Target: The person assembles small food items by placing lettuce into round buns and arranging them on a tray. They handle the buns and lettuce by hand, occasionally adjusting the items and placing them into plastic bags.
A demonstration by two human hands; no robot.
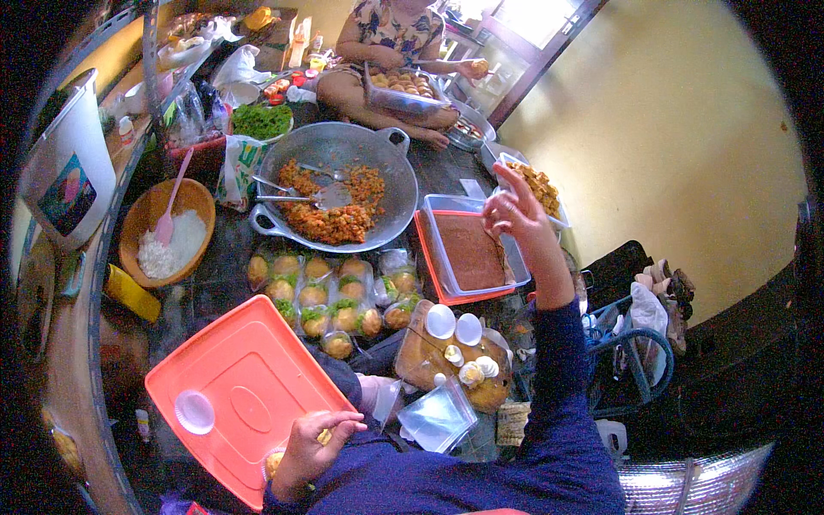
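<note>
My left hand (311,448) is low over the near edge of an orange-red plastic lid (215,356), its thumb and fingers pressed together. A small yellowish bit shows between them, too small to name. Beside that hand, a golden round pastry (273,463) in a paper cup is partly hidden; a white paper cup (195,412) lies farther left on the lid. My right hand (518,210) is raised, index finger stretched and fingers apart, holding nothing. It appears above the right side of a clear plastic box (468,204) with a flat brown filling (466,249).
Ahead stands a large metal wok (397,184) with orange-brown filling (343,223). Several packed golden pastries (313,296) sit nearer. A wooden board (412,365) carries cut eggs (471,373). Left is a bowl of white food (206,202). Another person (386,43) sits at the back.
</note>
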